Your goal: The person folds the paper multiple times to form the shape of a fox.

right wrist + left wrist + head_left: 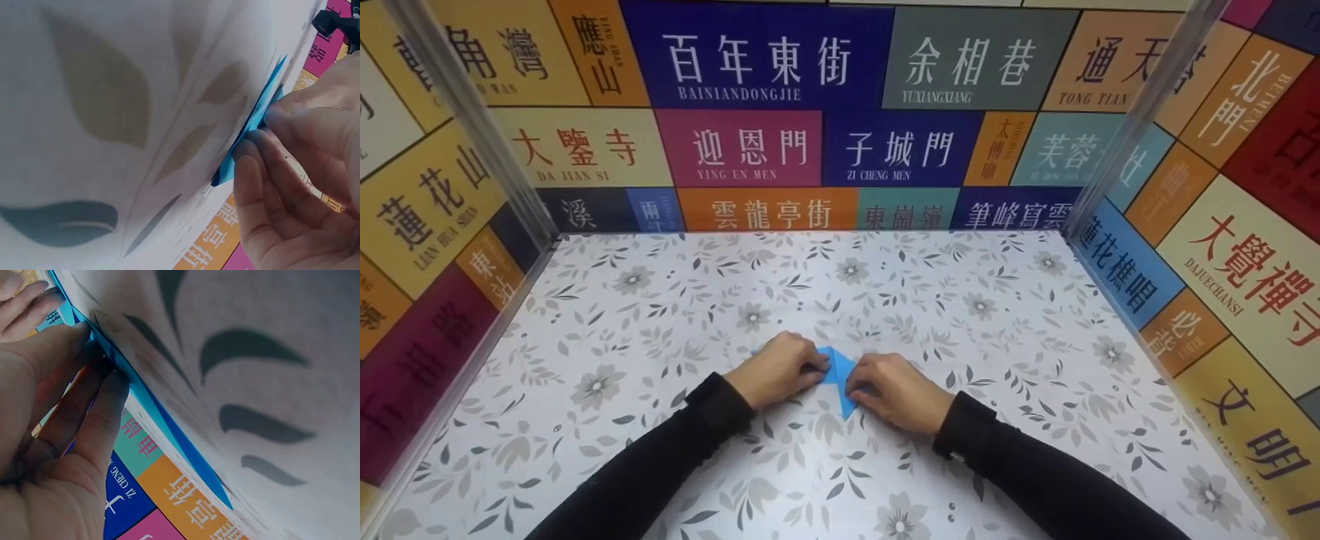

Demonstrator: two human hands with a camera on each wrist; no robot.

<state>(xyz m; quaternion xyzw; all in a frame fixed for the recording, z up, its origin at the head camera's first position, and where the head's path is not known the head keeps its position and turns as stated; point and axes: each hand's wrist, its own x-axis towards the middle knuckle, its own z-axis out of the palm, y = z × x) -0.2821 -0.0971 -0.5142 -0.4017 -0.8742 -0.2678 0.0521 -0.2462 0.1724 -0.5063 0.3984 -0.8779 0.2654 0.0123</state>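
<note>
A small blue piece of folded paper [837,379] lies low over the flowered tabletop, a pointed corner toward the person. My left hand [784,367] pinches its left side with bent fingers. At the right edge, the thumb and fingers of my right hand [896,391] grip the paper. The left wrist view shows the paper [185,453] nearly edge-on, with fingertips [115,379] against it. Seen from the right wrist, the layered blue paper [256,115] runs beside the bent right hand [304,152]. The fingers hide parts of the folds.
The table [675,330] carries a grey flower and leaf pattern. Behind it stands a wall of coloured sign panels [757,60]; similar panels [1222,247] rise on the right and others [427,202] on the left. Clear strips [1147,105] cover the wall corners.
</note>
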